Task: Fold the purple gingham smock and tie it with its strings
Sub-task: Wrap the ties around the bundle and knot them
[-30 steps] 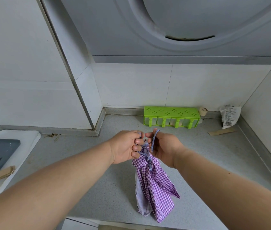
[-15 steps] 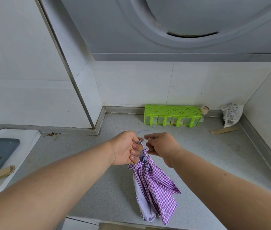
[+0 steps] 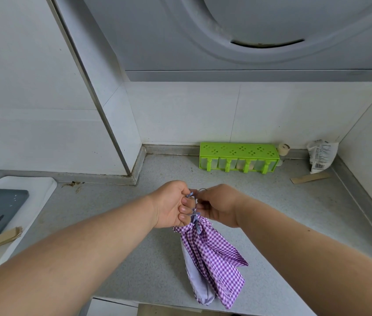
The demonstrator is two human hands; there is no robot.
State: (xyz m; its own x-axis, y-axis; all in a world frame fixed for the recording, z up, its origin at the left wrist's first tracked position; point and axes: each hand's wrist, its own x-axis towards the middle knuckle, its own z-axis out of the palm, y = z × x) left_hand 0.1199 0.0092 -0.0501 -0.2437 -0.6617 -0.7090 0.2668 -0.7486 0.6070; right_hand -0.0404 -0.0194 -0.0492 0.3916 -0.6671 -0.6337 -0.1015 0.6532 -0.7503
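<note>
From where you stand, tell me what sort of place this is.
Probably a home kitchen: a range hood overhead, a speckled countertop against tiled walls, and a green seasoning rack at the back.

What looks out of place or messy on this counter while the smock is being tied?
Brownish debris lies along the counter's back edge near the wall corner, like dried scraps. A crumpled white packet slumps in the far right corner, with a loose wooden stick beside it. The purple gingham smock itself hangs bundled, nothing torn.

Both forearms are bare up to the picture's lower edge, no sleeve showing on either. The left hand (image 3: 171, 204) and right hand (image 3: 220, 205) seem ringless and ungloved, though the fingers are partly hidden.
</note>
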